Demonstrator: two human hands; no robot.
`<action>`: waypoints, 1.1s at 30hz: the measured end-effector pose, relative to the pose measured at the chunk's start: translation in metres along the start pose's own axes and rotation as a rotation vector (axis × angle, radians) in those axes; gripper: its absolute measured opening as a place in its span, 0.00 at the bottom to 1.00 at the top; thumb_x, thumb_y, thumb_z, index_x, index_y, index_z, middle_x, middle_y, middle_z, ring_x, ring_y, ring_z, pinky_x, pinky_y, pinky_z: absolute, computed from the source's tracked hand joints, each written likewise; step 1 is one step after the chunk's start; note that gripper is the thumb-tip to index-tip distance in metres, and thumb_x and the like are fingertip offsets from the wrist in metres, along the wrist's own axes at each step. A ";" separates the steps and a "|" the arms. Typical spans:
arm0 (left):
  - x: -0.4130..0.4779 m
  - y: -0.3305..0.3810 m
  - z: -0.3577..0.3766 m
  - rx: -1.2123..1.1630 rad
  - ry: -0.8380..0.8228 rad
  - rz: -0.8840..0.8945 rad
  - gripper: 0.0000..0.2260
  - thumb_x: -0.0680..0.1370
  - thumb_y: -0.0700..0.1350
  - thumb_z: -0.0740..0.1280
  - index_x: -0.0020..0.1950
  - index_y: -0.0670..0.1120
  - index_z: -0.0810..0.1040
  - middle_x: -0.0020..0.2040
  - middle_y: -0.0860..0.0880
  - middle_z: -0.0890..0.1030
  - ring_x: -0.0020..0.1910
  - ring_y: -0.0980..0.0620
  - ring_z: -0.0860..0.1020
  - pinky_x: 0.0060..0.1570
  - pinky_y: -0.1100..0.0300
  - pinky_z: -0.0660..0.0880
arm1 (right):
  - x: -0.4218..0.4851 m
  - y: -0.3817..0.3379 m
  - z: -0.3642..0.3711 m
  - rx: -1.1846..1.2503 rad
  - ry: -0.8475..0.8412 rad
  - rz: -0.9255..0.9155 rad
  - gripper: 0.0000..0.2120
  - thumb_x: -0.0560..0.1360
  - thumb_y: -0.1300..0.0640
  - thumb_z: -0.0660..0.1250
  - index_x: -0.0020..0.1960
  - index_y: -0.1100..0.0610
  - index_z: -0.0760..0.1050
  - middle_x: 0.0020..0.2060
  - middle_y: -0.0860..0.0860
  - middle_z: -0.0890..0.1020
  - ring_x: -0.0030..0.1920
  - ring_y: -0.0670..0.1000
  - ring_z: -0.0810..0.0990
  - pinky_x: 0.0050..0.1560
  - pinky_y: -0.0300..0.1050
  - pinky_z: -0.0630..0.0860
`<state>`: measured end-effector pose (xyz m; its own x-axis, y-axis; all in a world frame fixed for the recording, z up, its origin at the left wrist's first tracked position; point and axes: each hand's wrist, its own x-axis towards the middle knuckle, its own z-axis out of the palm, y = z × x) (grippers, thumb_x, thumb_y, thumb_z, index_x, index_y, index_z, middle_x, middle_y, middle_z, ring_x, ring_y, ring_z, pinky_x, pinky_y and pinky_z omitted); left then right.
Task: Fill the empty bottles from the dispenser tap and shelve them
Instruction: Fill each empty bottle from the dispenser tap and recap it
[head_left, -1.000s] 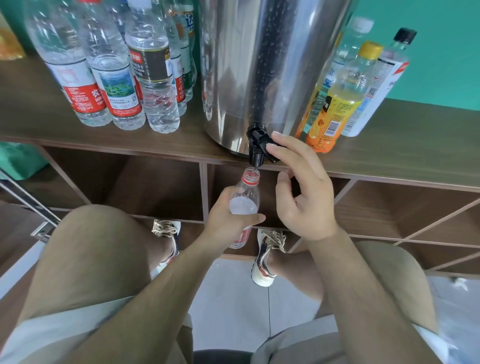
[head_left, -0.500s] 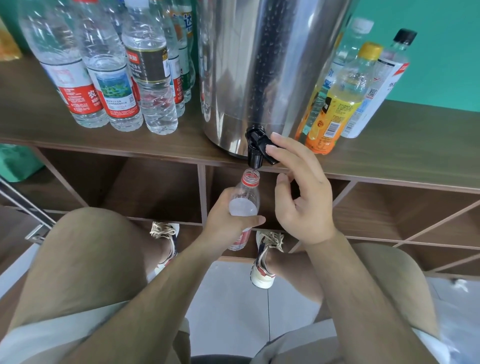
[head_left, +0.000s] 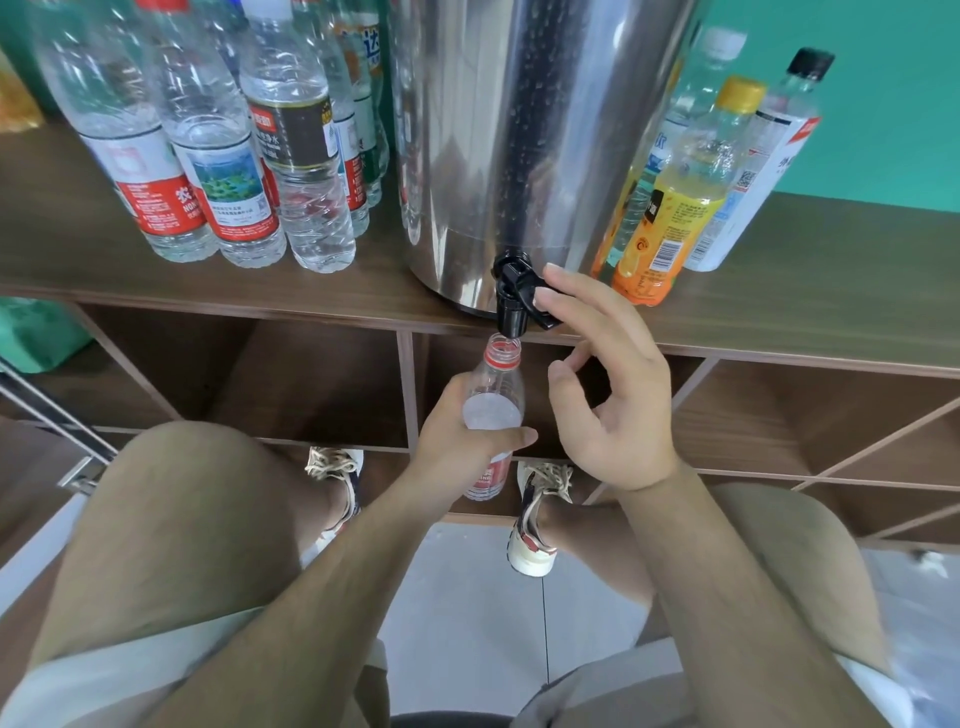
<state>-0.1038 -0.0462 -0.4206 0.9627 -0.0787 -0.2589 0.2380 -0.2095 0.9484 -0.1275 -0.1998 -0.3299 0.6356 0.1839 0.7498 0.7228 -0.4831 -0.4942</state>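
Holds small red-labelled bottle (head_left: 493, 387) upright in left grip (head_left: 457, 441), fingers clamped round its body, mouth just under black tap (head_left: 511, 301) at 6 o'clock of steel dispenser (head_left: 519, 130). Presses tap lever with right grip (head_left: 613, 395): fingers apart, index tip on lever, thumb clear. Logs clear water bottles (head_left: 306, 156) at 9 o'clock, orange juice bottle (head_left: 670, 218) at 3 o'clock, all on shelf top (head_left: 831, 291).
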 end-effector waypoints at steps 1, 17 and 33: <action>0.000 0.000 0.000 -0.003 -0.001 0.000 0.39 0.65 0.56 0.82 0.71 0.59 0.68 0.61 0.55 0.78 0.61 0.49 0.78 0.64 0.42 0.78 | 0.000 0.000 0.000 -0.001 0.005 -0.001 0.26 0.71 0.76 0.63 0.68 0.68 0.77 0.71 0.61 0.76 0.71 0.54 0.76 0.48 0.39 0.77; 0.003 -0.003 0.000 0.006 -0.006 0.005 0.36 0.68 0.52 0.83 0.71 0.59 0.69 0.60 0.56 0.78 0.61 0.50 0.78 0.60 0.50 0.79 | 0.000 0.001 0.002 0.034 0.009 0.005 0.28 0.71 0.77 0.62 0.69 0.63 0.76 0.71 0.60 0.76 0.60 0.56 0.82 0.49 0.38 0.77; 0.003 -0.004 0.000 0.022 0.001 0.020 0.35 0.68 0.52 0.83 0.71 0.58 0.69 0.60 0.55 0.79 0.60 0.51 0.78 0.60 0.50 0.79 | -0.001 0.004 0.000 -0.057 0.039 -0.031 0.24 0.72 0.73 0.66 0.67 0.65 0.79 0.70 0.58 0.78 0.69 0.56 0.77 0.61 0.58 0.77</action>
<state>-0.1020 -0.0459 -0.4249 0.9674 -0.0824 -0.2395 0.2155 -0.2288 0.9493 -0.1251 -0.2017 -0.3329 0.6013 0.1668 0.7814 0.7248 -0.5254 -0.4456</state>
